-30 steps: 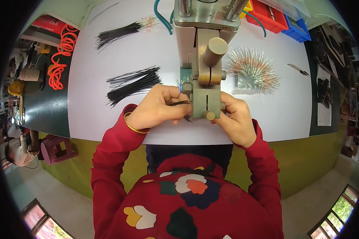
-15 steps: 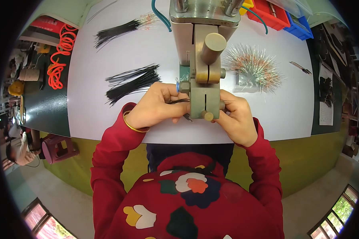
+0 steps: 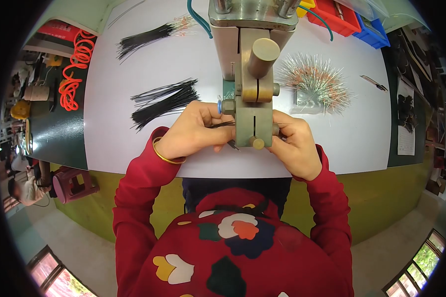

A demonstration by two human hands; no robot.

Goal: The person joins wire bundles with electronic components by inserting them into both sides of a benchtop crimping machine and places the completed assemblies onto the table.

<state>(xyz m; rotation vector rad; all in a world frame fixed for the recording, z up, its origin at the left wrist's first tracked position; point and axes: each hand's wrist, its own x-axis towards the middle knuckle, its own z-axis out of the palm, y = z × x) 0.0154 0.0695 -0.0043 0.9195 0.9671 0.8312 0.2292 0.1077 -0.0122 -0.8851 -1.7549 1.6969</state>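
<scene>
A metal press (image 3: 254, 99) stands at the centre and hides part of both hands' fingertips. To its left, my left hand (image 3: 198, 129) is closed on a few thin black wires (image 3: 231, 144). On the other side, my right hand (image 3: 293, 143) is pinched, with a dark thin piece showing at its fingers; what it holds is mostly hidden. A bundle of black wires (image 3: 166, 103) lies left of the press, and another black bundle with pale, orange-flecked ends (image 3: 146, 40) lies farther back. Right of the press, a clear block (image 3: 306, 101) bears a spread of fine silvery leads (image 3: 314, 79).
A red bin (image 3: 332, 20) and a blue bin (image 3: 370, 33) stand at the back right. A pen-like tool (image 3: 374, 83) lies near the right edge. At the left are a coiled orange hose (image 3: 70, 79) and a stool (image 3: 74, 184). Another person (image 3: 27, 185) is at far left.
My right hand has shifted slightly right, away from the press, and a dark thin piece now shows at its fingers. My left hand keeps its grip. The whole view has moved slightly.
</scene>
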